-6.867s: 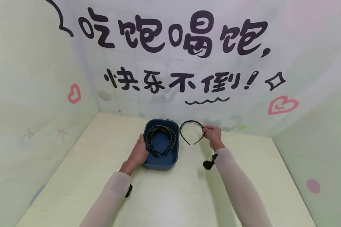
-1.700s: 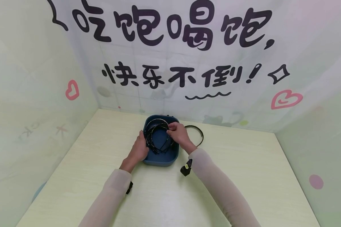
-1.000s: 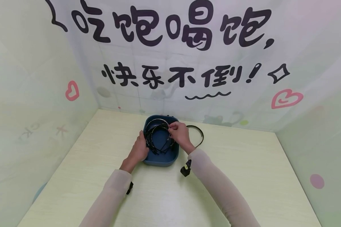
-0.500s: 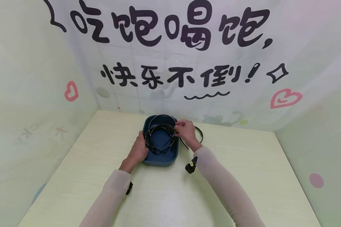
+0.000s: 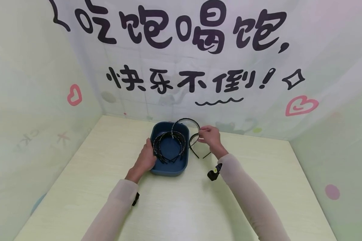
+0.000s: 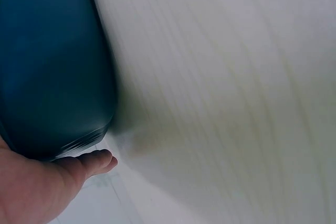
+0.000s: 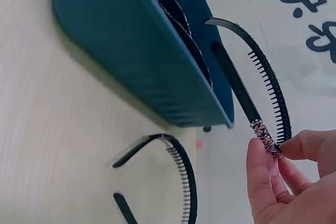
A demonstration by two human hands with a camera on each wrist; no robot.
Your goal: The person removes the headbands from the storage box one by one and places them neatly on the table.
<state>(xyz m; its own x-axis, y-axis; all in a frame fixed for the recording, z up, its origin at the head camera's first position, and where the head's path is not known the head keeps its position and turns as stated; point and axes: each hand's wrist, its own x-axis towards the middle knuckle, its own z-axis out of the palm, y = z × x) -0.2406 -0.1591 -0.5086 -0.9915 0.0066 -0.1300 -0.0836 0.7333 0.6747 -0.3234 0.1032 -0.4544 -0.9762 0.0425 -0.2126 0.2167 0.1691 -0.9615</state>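
Observation:
A blue plastic bin (image 5: 169, 171) stands near the back of the table. My left hand (image 5: 145, 158) holds it by its left side, and in the left wrist view that hand (image 6: 42, 187) lies along the outer wall. Several dark, glittery headbands (image 5: 160, 147) are inside. My right hand (image 5: 211, 137) pinches one black toothed headband (image 7: 273, 85) by one arm, near pinkish glittering stones, raised over the bin's right rim. Another black toothed headband (image 7: 184, 174) lies on the table right of the bin, partly hidden by the right hand in the head view.
A pale wood-look table (image 5: 175, 207) extends toward me. Printed cloth walls (image 5: 175, 110) enclose its back and sides, with the back wall close behind the bin.
Earlier my right hand held the headband that now lies on the table. It then reached into the bin and has drawn another headband up and rightward. The left hand stays on the bin.

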